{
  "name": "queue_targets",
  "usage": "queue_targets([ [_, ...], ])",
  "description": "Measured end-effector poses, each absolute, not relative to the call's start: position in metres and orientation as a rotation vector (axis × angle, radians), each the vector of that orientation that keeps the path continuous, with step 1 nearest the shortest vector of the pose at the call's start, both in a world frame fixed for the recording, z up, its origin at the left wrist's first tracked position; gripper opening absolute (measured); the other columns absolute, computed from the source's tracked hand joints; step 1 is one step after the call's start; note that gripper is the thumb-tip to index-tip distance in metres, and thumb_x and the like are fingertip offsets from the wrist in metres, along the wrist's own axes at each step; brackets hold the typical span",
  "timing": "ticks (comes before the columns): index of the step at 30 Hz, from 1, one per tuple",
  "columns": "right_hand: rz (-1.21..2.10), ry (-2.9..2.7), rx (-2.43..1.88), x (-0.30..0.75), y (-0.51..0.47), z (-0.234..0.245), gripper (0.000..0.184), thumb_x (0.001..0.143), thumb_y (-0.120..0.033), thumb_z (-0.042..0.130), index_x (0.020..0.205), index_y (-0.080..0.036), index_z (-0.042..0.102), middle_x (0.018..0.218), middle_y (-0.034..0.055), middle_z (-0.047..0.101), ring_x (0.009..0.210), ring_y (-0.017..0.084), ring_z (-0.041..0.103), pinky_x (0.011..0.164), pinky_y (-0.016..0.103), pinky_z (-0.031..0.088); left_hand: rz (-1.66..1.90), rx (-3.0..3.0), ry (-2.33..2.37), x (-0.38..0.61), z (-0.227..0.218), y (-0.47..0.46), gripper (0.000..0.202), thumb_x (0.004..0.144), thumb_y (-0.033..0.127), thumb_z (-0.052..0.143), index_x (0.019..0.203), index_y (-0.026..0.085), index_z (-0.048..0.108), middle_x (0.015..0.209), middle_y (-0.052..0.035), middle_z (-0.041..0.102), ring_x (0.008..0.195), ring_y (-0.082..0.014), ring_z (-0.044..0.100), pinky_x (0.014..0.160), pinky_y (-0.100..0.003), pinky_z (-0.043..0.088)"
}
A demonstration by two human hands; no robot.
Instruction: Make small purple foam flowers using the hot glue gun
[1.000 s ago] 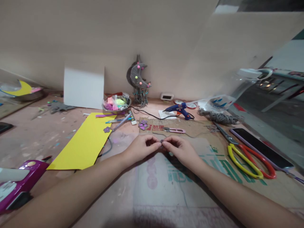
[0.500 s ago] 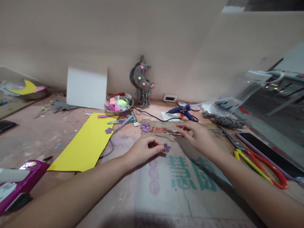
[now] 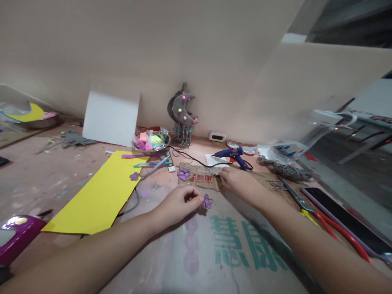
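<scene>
My left hand pinches a small purple flower cut-out just above the printed cardboard sheet. My right hand has reached forward and closed over the small pink-handled thread snips lying on a brown cardboard scrap; only the blade tips show past my fingers. More purple flowers sit on the left end of that scrap.
A yellow foam sheet lies to the left, with pens and a metal bowl of coloured bits behind it. A blue glue gun, grey twine, large red-and-yellow scissors, a phone and a moon ornament lie around.
My right hand left the flower, reached forward to the snips and closed over them. My left hand kept the flower by itself. The camera view tilted slightly.
</scene>
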State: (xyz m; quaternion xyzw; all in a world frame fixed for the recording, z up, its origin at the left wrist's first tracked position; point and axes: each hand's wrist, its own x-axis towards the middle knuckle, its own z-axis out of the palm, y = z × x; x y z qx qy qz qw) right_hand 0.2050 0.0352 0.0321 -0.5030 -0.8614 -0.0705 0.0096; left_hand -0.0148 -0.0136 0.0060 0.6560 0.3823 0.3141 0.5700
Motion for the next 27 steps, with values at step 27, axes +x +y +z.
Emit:
queue_targets([
  [27, -0.187, -2.536, -1.322, 0.205, -0.05, 0.02, 0.038, 0.091, -0.024, 0.038, 0.128, -0.019, 0.049, 0.077, 0.0067, 0.06, 0.067, 0.018, 0.053, 0.059, 0.029, 0.04, 0.709, 1.6, 0.934, -0.018, 0.002, -0.01, 0.015, 0.079, 0.028, 0.05, 0.071, 0.016, 0.053, 0.068, -0.0029, 0.064, 0.064, -0.0134, 0.059, 0.06, -0.024, 0.044],
])
